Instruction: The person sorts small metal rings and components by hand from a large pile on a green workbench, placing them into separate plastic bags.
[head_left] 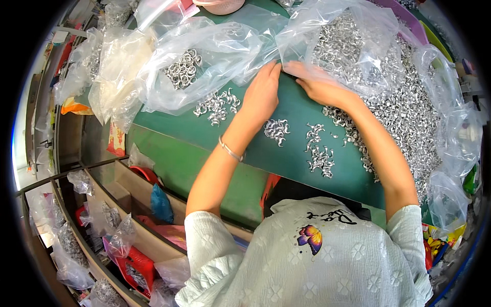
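My left hand (262, 94) reaches over the green tabletop (245, 148), fingers pressed together at the edge of a clear plastic bag (353, 51) holding many small silvery metal rings. My right hand (323, 88) lies opposite it, fingers stretched out and partly seen through the bag's film; its thumb stands apart. Near my hands are small groups of curved metal pieces: one pile (276, 131) beside my left wrist, a scattered group (320, 161) nearer my body, and another group (217, 106) left of my left hand.
A second clear bag (215, 53) with a cluster of rings (183, 69) lies to the left. A large heap of metal pieces (409, 117) covers the right side, beside a purple tub (409, 20). Below left stand divided compartments (138, 189) with bags and a red basket (138, 266).
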